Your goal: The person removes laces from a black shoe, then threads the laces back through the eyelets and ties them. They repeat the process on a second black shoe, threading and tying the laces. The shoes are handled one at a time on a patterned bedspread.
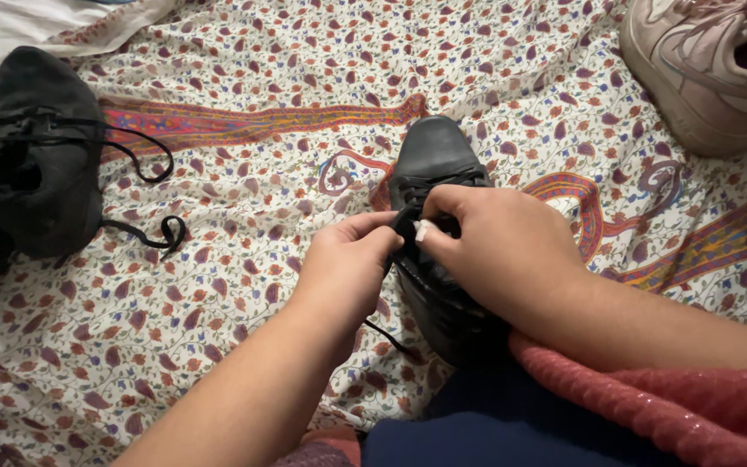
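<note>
Black shoe (432, 164) laces pinched by left hand (347, 268) and right hand (503, 246).

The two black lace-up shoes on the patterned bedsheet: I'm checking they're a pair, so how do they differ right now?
The black shoe in the middle lies under the left hand and right hand, which pinch its lace; the black shoe at the left edge lies untouched. The middle shoe points its toe away from the camera; the left shoe shows its open mouth, its laces trailing loose over the floral bedsheet. Both are black lace-ups.
</note>
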